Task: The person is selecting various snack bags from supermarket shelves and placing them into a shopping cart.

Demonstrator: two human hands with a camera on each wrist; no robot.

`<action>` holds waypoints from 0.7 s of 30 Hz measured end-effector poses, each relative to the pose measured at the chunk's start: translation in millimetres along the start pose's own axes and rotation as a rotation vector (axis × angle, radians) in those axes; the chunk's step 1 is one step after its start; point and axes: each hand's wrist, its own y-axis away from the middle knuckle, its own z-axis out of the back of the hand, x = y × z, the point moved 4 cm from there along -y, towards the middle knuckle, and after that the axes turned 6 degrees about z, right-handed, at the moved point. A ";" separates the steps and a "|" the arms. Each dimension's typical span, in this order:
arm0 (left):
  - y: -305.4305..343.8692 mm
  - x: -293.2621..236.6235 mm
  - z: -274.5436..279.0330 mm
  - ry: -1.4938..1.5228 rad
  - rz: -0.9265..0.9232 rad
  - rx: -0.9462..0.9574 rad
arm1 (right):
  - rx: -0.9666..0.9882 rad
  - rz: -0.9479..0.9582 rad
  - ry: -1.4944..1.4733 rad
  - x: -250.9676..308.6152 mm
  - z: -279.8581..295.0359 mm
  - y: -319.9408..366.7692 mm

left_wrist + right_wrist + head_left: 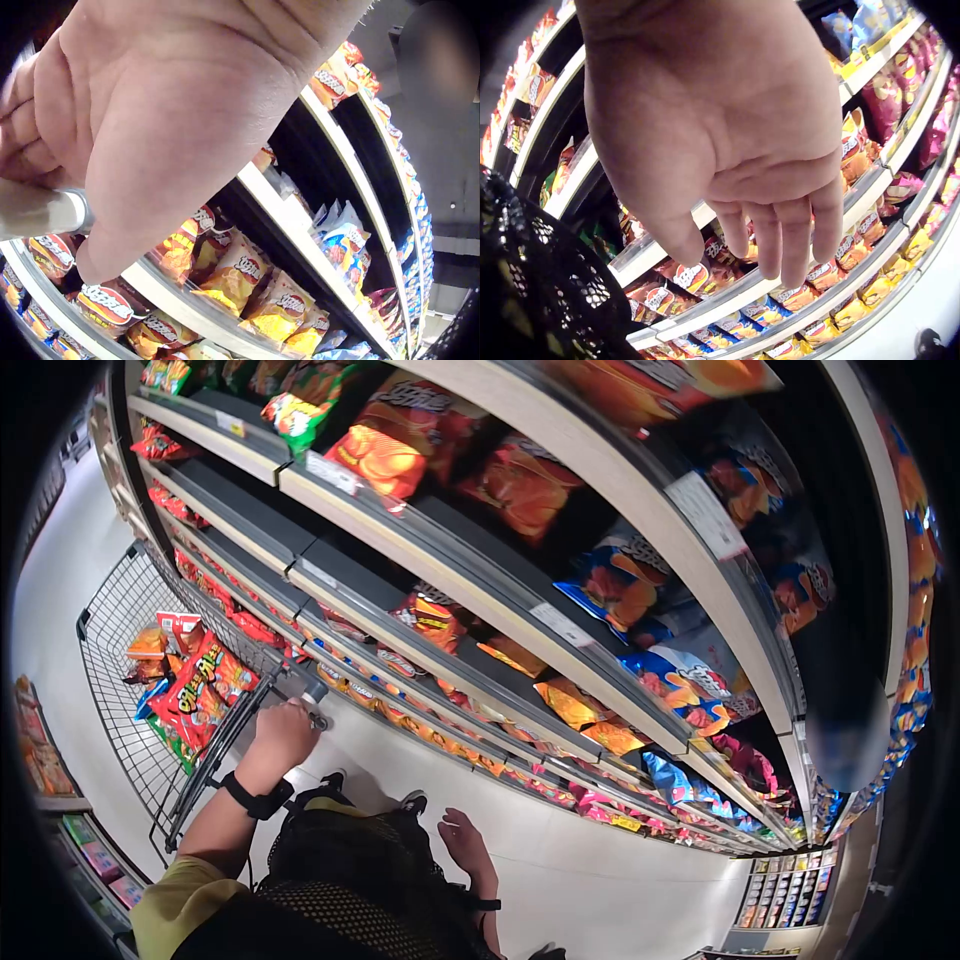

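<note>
The left hand [283, 736] grips the end of the handle of a wire shopping cart [110, 705]; in the left wrist view its fingers [26, 139] curl round the grey handle bar [41, 213]. Inside the cart lie a large red snack bag [205, 685], an orange bag [147, 644] and several others. The right hand [467, 844] hangs beside the body, holding nothing. Its fingers [795, 240] are relaxed and slightly bent in the right wrist view, with snack shelves behind them.
Long shelves of snack bags [570, 705] curve along the front and right, some sections showing bare black shelf [230, 485]. Pale floor [590, 880] runs between them and the person. Another shelf [95, 860] stands at the lower left, beyond the cart.
</note>
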 end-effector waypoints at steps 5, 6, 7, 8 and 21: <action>-8.7 -63.8 -5.0 -0.132 0.084 0.074 | -0.026 0.132 -0.107 -30.5 52.1 2.1; -7.9 -73.8 -1.1 -0.162 0.081 0.051 | -0.034 0.056 -0.120 -30.5 66.7 0.4; -11.4 -82.1 -2.5 -0.116 0.075 0.016 | -0.069 0.102 -0.110 -43.5 78.1 -1.2; -16.3 -89.6 -4.7 -0.069 0.066 -0.018 | -0.106 0.147 -0.100 -57.9 88.9 -5.8; -46.2 -108.1 -54.1 -0.101 -0.160 0.045 | -0.239 0.432 -0.356 -83.9 263.2 -16.9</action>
